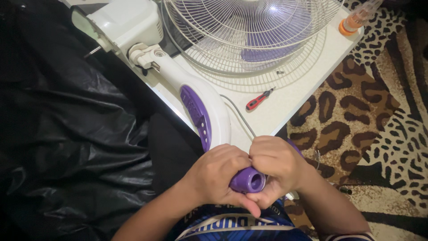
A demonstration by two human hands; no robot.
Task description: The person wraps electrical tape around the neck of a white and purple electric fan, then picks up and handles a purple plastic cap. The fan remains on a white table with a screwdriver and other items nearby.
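Down at the bottom centre of the frame, both hands are bunched together around the purple end piece [248, 180] of a fan's stand. The left hand [218, 176] is curled closed over its left side, thumb reaching underneath, and the right hand [277, 167] is closed in a fist against its right side, fingers folded tight. Between them the purple piece shows a round hollow opening facing the camera. Just below the hands, a blue shirt with white print [227, 225] fills the bottom edge.

Moving up from the hands, the white neck of the stand [209, 105] rises toward the upper left, carrying a purple control panel [196, 111] along its side. It ends in a white hinge joint [147, 54] just beside the white motor housing [127, 20] at the top left. A thin grey cord [238, 114] runs across the white surface [290, 102] toward the hands.

On that surface, right of centre, lies a small red-handled screwdriver [260, 99], well apart from the hands. Beyond it, the wire fan guard [249, 31] spreads across the top centre, with purple blades [267, 49] showing through the wires. At the top right corner stands an orange-based clear object [356, 20].

Black plastic sheeting [67, 125] covers the whole left side, and a leopard-pattern rug [374, 111] fills the right.
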